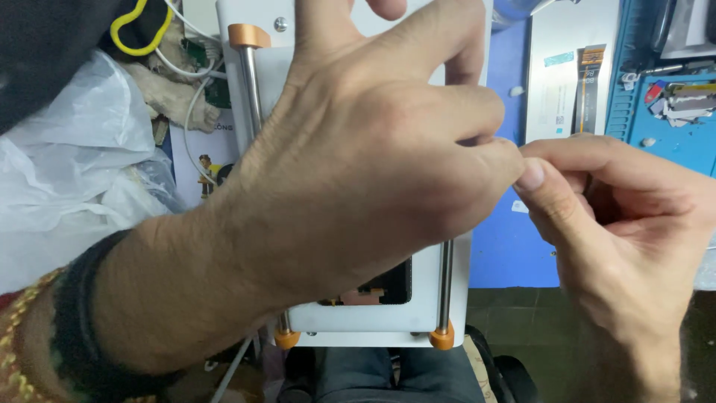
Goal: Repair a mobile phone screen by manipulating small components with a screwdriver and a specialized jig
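Observation:
My left hand [358, 149] fills the middle of the view, fingers curled, lying over a white metal fixture [373, 317] with two steel guide rods and orange end caps [441, 337]. A dark flat device [388, 287] shows below my palm, mostly hidden. My right hand [619, 231] comes in from the right, thumb and forefinger pinched together and touching the left fingertips. Whether anything thin sits in that pinch is hidden.
A crumpled white plastic bag [67, 172] lies at the left. White cables and a yellow loop [138, 26] sit at the top left. A blue work mat [671, 112] with small tools and parts is at the top right, beside a grey flat panel [567, 67].

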